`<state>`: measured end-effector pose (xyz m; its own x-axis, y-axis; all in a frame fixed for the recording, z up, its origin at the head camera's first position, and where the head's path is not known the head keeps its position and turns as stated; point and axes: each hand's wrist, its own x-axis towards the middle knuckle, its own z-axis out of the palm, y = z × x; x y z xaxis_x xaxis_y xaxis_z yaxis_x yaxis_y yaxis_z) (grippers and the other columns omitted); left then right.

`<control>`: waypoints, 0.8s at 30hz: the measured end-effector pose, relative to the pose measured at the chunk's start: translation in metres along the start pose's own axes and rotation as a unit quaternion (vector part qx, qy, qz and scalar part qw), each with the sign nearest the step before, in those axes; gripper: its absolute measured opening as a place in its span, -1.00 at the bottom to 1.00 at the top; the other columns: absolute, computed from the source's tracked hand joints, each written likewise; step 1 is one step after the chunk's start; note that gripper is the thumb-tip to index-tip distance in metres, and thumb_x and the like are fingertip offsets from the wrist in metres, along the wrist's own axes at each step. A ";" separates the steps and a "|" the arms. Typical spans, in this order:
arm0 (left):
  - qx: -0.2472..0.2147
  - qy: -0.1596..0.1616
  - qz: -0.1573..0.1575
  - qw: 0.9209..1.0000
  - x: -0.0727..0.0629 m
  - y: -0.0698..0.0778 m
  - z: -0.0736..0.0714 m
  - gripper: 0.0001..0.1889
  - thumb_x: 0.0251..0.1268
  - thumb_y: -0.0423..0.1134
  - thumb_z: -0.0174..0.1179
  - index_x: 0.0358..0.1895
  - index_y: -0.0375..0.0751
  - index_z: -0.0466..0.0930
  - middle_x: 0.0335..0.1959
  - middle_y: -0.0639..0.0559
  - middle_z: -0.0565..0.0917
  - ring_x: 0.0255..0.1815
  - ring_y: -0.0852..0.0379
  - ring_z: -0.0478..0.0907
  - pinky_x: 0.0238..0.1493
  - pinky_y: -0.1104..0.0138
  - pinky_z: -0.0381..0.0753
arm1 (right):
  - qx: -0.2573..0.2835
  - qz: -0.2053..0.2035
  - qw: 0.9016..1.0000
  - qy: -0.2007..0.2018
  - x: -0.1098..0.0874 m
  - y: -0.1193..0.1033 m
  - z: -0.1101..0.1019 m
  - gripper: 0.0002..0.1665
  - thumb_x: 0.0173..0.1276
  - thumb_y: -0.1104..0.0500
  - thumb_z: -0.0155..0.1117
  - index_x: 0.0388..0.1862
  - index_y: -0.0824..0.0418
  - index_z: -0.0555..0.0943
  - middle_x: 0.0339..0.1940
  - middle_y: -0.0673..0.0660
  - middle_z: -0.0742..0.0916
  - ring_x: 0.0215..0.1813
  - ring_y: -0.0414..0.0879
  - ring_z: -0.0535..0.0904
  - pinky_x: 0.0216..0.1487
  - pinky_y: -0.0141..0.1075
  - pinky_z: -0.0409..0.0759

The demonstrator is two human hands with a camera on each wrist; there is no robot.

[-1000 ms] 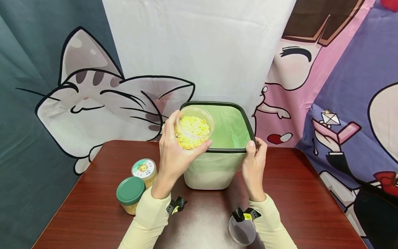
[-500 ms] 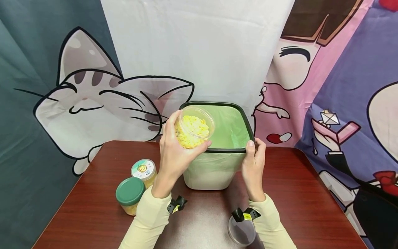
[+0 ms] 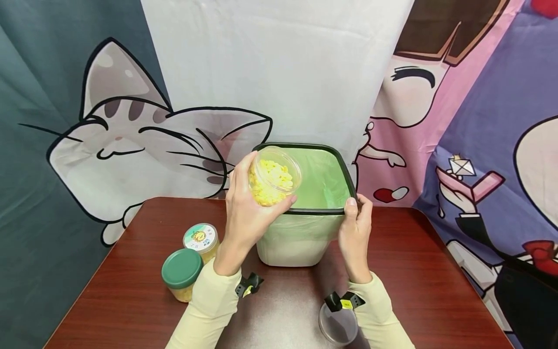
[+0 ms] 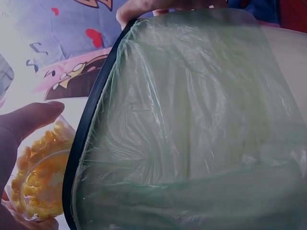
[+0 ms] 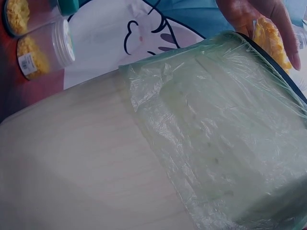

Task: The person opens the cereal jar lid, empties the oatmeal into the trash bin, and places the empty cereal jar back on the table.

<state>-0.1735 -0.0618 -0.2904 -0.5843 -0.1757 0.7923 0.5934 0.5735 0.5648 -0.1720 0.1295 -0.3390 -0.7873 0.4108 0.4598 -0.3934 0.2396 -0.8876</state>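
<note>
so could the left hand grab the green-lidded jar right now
Probably not as it stands: the left hand is holding the tub over the bin. Nothing lies on top of the green-lidded jar, so with that hand freed it looks reachable.

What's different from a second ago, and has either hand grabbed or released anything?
In the head view, the left hand and its jar shifted slightly right. Nothing grabbed or released. Unchanged: right hand gripping the bin, green-lidded jar standing.
</note>
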 end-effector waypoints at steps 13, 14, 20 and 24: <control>-0.009 0.001 0.022 1.000 0.004 -0.003 0.003 -0.04 -0.42 -0.03 0.51 0.25 -0.14 0.27 0.16 0.04 0.41 0.08 0.02 0.31 -0.01 0.11 0.39 | 0.003 -0.006 1.000 -0.002 -0.001 -0.006 0.000 -0.49 0.40 0.11 -0.14 0.10 0.54 0.29 -0.11 0.23 0.47 -0.07 -0.15 0.34 -0.03 -0.41 0.24; -0.007 -0.001 0.022 1.000 0.004 -0.003 0.003 -0.04 -0.41 -0.04 0.51 0.25 -0.14 0.27 0.17 0.04 0.40 0.09 0.02 0.31 -0.01 0.11 0.38 | 0.002 -0.007 1.000 -0.001 -0.001 -0.006 0.000 -0.49 0.39 0.11 -0.14 0.10 0.53 0.29 -0.11 0.23 0.47 -0.07 -0.15 0.34 -0.03 -0.41 0.24; -0.006 0.001 0.038 0.999 0.009 -0.003 0.005 -0.06 -0.42 -0.15 0.52 0.25 -0.19 0.28 0.22 0.00 0.37 0.19 0.02 0.25 0.11 0.13 0.31 | -0.012 0.001 1.000 0.002 -0.001 -0.006 0.000 -0.50 0.41 0.11 -0.14 0.10 0.51 0.30 -0.09 0.27 0.48 -0.07 -0.17 0.34 -0.03 -0.42 0.23; -0.014 0.010 0.055 0.998 0.011 -0.005 0.008 -0.07 -0.45 -0.24 0.52 0.22 -0.25 0.29 0.21 -0.05 0.37 0.23 0.01 0.24 0.20 0.18 0.22 | -0.007 0.002 1.000 -0.003 -0.001 -0.006 0.000 -0.51 0.41 0.11 -0.15 0.09 0.52 0.30 -0.09 0.28 0.48 -0.07 -0.16 0.34 -0.03 -0.42 0.24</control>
<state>-0.1868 -0.0604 -0.2861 -0.5040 -0.1282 0.8541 0.6685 0.5683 0.4798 -0.1683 0.1278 -0.3341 -0.7919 0.4058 0.4564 -0.3839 0.2505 -0.8888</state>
